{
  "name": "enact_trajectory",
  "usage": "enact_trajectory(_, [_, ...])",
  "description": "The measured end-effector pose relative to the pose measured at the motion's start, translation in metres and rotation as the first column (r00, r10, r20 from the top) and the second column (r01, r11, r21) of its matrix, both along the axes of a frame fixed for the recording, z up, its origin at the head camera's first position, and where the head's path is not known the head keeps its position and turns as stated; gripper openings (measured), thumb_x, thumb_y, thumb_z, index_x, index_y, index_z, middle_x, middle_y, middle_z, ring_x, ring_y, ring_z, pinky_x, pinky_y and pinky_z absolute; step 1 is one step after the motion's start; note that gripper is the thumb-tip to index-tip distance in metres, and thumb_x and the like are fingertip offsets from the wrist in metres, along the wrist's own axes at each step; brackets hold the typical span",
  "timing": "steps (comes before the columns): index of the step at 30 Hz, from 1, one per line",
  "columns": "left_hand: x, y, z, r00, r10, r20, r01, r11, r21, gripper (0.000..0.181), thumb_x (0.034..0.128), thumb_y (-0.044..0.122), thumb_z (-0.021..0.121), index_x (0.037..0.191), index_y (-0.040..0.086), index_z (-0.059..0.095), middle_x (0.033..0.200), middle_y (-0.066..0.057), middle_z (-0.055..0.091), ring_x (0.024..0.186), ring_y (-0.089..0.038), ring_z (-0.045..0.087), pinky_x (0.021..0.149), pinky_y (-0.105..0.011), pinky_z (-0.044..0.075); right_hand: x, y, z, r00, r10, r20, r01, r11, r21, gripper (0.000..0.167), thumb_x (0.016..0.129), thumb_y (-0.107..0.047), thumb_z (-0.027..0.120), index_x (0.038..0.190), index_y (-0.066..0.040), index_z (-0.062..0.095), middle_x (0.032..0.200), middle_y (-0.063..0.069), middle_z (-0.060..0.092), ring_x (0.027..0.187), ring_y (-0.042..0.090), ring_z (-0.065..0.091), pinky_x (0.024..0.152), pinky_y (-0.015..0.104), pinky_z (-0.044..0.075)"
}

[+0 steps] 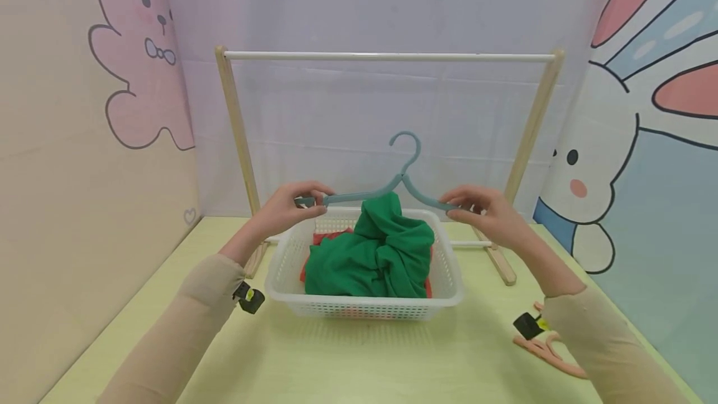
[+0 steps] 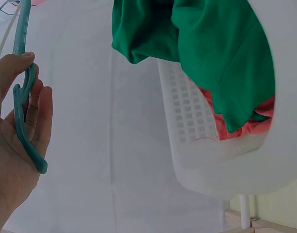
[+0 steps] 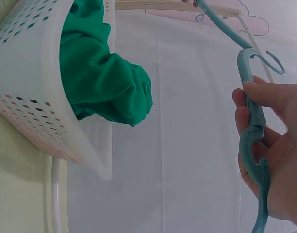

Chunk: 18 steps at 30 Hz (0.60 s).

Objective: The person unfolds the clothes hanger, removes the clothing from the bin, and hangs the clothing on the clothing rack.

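Note:
A blue-green clothes hanger (image 1: 359,196) is held up above a white basket, its hook pointing upward. My left hand (image 1: 291,206) grips one arm of it, thumb against fingers; the left wrist view shows that arm's end lying across the palm. On the other arm, my right hand (image 1: 480,211) pinches the hanger (image 3: 255,116) between thumb and fingers. Below both hands, green cloth (image 1: 376,254) lies bunched in the white plastic basket (image 1: 364,307), heaped above its rim. Some red cloth (image 2: 257,127) shows beneath the green.
Behind the basket stands a rack with wooden posts (image 1: 238,123) and a white rail (image 1: 387,57). Peach-coloured hangers (image 1: 552,357) lie on the table (image 1: 336,366) at the right, partly hidden by my right sleeve. Printed cloth walls enclose the sides and back.

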<state>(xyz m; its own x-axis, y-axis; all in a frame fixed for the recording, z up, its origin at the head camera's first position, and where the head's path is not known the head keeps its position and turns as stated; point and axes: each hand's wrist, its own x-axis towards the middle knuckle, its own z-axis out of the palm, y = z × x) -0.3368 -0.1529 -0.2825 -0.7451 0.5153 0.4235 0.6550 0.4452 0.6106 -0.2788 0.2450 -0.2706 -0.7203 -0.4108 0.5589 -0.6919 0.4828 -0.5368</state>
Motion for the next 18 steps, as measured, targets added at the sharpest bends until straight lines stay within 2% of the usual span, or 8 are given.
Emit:
enact_trajectory(6, [-0.005,0.006,0.002,1.0,0.015,0.022,-0.016,0.999,0.037,0.03,0.0935,0.015,0.068,0.123,0.019,0.068,0.093,-0.006,0.064,0.084,-0.022,0.059,0.077,-0.035,0.046,-0.003,0.001,0.002,1.0,-0.008,-0.015,0.008,1.0,-0.018,0.021,0.093,-0.001,0.064,0.112,-0.006,0.071,0.099,-0.02,0.066,0.082,-0.001,0.062,0.065,0.02,0.049])
enact_trajectory(12, [-0.009,0.009,0.005,1.0,0.015,0.002,-0.015,0.999,0.05,0.03,0.0938,0.013,0.067,0.124,0.016,0.067,0.093,-0.007,0.065,0.082,-0.02,0.06,0.076,-0.033,0.047,-0.005,0.0,0.004,0.999,-0.045,-0.024,0.045,0.999,-0.018,0.022,0.092,-0.001,0.065,0.113,-0.006,0.071,0.094,-0.021,0.066,0.08,-0.001,0.061,0.064,0.02,0.048])
enact_trajectory(18, [-0.01,0.012,0.008,1.0,0.011,0.004,-0.011,0.998,0.069,0.03,0.093,0.012,0.068,0.123,0.016,0.067,0.093,-0.007,0.064,0.08,-0.023,0.059,0.07,-0.032,0.045,-0.005,0.0,0.007,0.996,-0.088,-0.027,0.088,0.996,-0.003,0.023,0.092,-0.003,0.066,0.115,-0.007,0.07,0.098,0.006,0.071,0.078,0.0,0.059,0.065,0.02,0.047])
